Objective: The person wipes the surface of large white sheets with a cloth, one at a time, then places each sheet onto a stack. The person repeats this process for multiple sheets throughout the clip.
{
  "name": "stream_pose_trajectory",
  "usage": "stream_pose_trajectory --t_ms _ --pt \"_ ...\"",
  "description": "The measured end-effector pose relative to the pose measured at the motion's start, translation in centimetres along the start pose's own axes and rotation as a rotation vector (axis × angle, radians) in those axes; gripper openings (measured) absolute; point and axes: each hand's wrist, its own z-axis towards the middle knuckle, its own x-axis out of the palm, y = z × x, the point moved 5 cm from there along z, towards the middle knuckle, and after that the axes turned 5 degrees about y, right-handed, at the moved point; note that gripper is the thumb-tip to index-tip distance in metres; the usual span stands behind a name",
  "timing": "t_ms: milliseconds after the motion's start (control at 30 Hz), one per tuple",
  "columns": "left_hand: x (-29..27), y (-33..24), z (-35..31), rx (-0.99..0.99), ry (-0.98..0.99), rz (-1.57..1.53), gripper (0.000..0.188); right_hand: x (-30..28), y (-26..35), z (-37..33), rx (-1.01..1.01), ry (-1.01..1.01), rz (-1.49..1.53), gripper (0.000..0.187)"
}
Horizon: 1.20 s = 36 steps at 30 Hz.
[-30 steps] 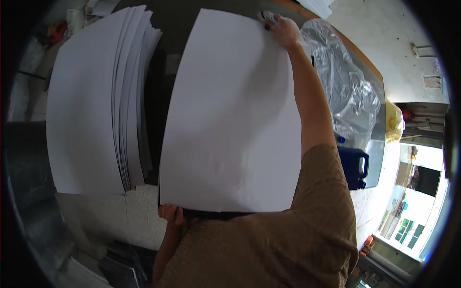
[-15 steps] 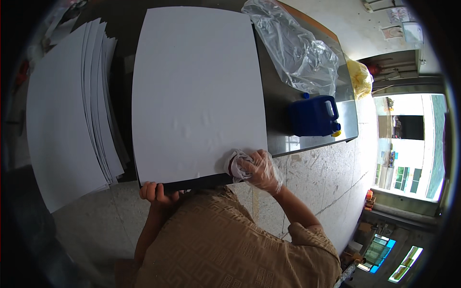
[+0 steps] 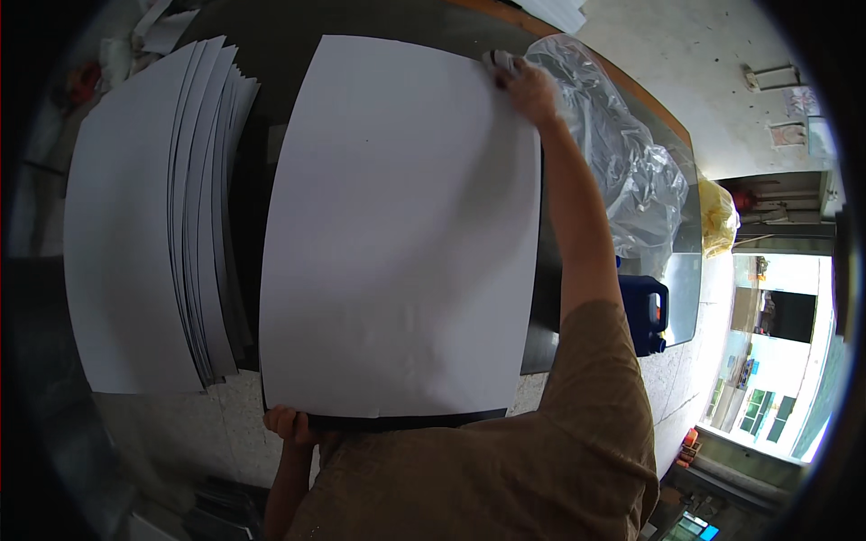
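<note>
A large white sheet [image 3: 397,216] lies on a black board [image 3: 433,421], whose dark edge shows along the near side. Small bumps mark the sheet's nearer half. My right hand [image 3: 534,94], in a clear plastic glove, is at the sheet's far right corner. It is closed on a crumpled white cloth [image 3: 499,65] with a dark red band, pressed against the sheet's edge. My left hand [image 3: 290,424] curls its fingers over the board's near left corner; the thumb is hidden.
Left of the board stands a fanned stack of white sheets [image 3: 126,243]. A crumpled clear plastic bag [image 3: 622,171] lies on the dark table [image 3: 388,20] at right, with a blue jerrycan [image 3: 642,311] nearer me, partly behind my sleeve. A yellow bag [image 3: 718,216] is farther right.
My right hand, with the cloth, has gone from the sheet's near right corner to its far right corner. My left hand keeps the near left corner. The view has shifted.
</note>
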Motion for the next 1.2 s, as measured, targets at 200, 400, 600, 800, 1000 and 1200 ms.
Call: stream_pose_trajectory --t_ms 200,400,600,800,1000,1200 --pt "-0.5 -0.3 -0.3 -0.007 0.057 0.016 0.07 -1.4 0.5 1.8 0.4 0.034 0.626 0.045" --pt "0.0 -0.2 1.4 0.044 0.173 -0.053 0.073 -6.3 5.4 -13.5 0.28 -0.208 0.553 0.045" --pt "-1.0 -0.4 3.3 0.073 0.176 -0.177 0.063 -17.7 19.7 -35.0 0.26 -0.063 0.572 0.051" --pt "-2.7 0.4 3.9 0.144 0.233 -0.273 0.057 -23.5 29.0 -38.3 0.234 0.059 0.648 0.054" --pt "-3.8 0.4 4.6 0.161 0.241 -0.23 0.049 -26.0 38.0 -29.3 -0.045 0.014 0.705 0.045" --pt "-4.0 -0.8 5.2 0.141 0.221 -0.147 0.044 -23.2 27.9 -36.0 0.204 0.108 0.67 0.042"
